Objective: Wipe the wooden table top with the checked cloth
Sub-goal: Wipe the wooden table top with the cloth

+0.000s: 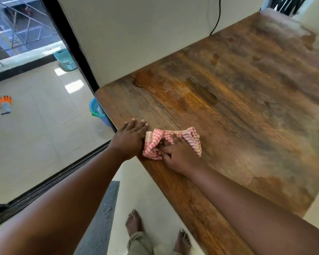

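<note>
The wooden table top is dark brown with worn, streaked grain and fills the right of the head view. A crumpled red-and-white checked cloth lies near the table's left front edge. My right hand presses down on the cloth, fingers spread over it and partly tucked into its folds. My left hand rests flat on the wood just left of the cloth, at the table's edge, fingers apart and holding nothing.
A white wall borders the table's far side, with a black cable hanging down it. A blue bucket stands on the floor by the table's left corner. A glass sliding door is at left. A grey mat and my bare feet are below.
</note>
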Tool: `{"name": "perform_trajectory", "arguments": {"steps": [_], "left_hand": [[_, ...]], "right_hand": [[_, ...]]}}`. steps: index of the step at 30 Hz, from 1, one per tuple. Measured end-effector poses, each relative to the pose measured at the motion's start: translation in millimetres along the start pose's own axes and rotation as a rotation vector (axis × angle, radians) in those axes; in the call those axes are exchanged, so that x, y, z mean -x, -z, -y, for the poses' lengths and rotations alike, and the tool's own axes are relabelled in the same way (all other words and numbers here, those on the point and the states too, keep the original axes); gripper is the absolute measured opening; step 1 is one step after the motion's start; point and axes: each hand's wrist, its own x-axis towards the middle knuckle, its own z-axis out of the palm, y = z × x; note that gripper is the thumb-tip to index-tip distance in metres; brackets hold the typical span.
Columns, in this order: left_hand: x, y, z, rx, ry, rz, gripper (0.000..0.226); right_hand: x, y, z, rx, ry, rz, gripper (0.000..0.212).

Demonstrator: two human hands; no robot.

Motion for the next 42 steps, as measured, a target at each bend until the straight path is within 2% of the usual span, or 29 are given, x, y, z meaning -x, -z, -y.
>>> {"name": "perform_trajectory", "arguments": {"steps": [4,9,13,16,20,25,28,31,35,38,42], "left_hand": [[-17,7,22,-0.004,-0.069,-0.005,0.052],[-28,11,45,0.001,-0.129,0.047,0.054],[-34,12,55,-0.003,-0.176,0.056,0.056],[-36,9,57,0.004,-0.194,0.056,0.057],[-44,4,58,-0.014,-0.219,0.013,0.056],[-57,5,59,-0.015,-0.235,-0.002,0.057],[-60,9,63,0.000,-0.244,0.023,0.059],[-57,8,62,0.008,-0.237,0.026,0.058],[-51,4,58,0.031,-0.192,-0.032,0.059],[-49,3,60,0.029,-0.083,-0.054,0.065],[-49,6,67,0.040,0.039,-0.032,0.079]], "right_hand": [[33,-7,-5,0.011,0.041,0.047,0.034],[57,-1,-22,-0.046,-0.118,-0.040,0.030],[25,4,-22,-0.098,-0.289,-0.175,0.028],[-15,6,-16,-0.089,-0.352,-0.137,0.035],[-36,-3,3,-0.091,-0.242,-0.092,0.033],[3,-4,-10,-0.033,-0.062,-0.031,0.033],[16,12,-32,-0.036,-0.061,-0.091,0.029],[-3,20,-49,-0.062,-0.159,-0.108,0.027],[-61,20,-41,-0.041,-0.263,-0.081,0.037],[-84,15,-16,-0.054,-0.169,-0.048,0.036],[-59,5,-8,-0.032,-0.031,0.002,0.037]]}}
